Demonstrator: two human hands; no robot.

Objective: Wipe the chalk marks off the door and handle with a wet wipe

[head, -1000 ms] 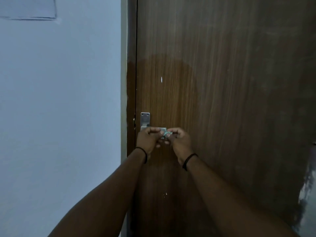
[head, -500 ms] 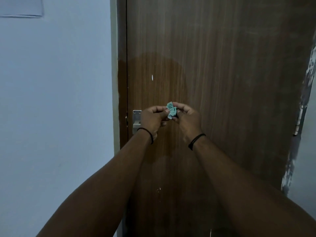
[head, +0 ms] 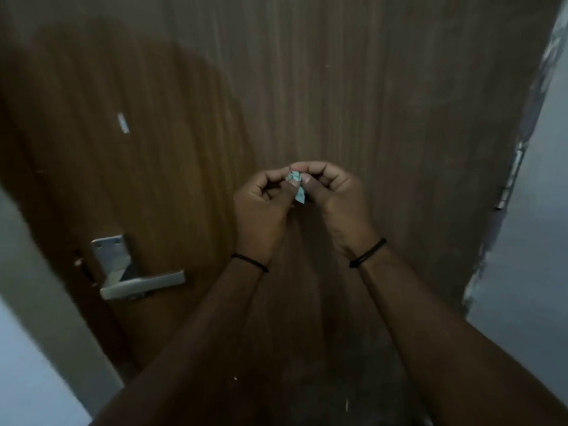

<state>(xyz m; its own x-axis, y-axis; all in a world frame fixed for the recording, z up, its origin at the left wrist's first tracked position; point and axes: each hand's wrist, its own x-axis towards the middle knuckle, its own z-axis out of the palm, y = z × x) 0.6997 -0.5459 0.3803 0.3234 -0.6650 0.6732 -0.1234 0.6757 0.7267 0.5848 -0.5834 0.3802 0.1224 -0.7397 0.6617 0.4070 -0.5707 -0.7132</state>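
Both forearms are stretched forward and upward, and the left hand [head: 261, 207] and the right hand [head: 333, 201] are brought together at the fingertips, with the fingers curled inward, each grip closed in a pinch, and a thin dark band worn on each wrist.

The picture was dim and murky, with low, flat indoor light and a bluish cast on the wall [head: 528, 241] at the right edge. The door [head: 353, 87] looked darker at the top of the frame and paler in a broad patch at upper left. Motion blur softened everything, most at the left edge, where the handle [head: 143, 283] smeared slightly yet caught a faint gleam. Wide-angle distortion bent the door's edges outward.
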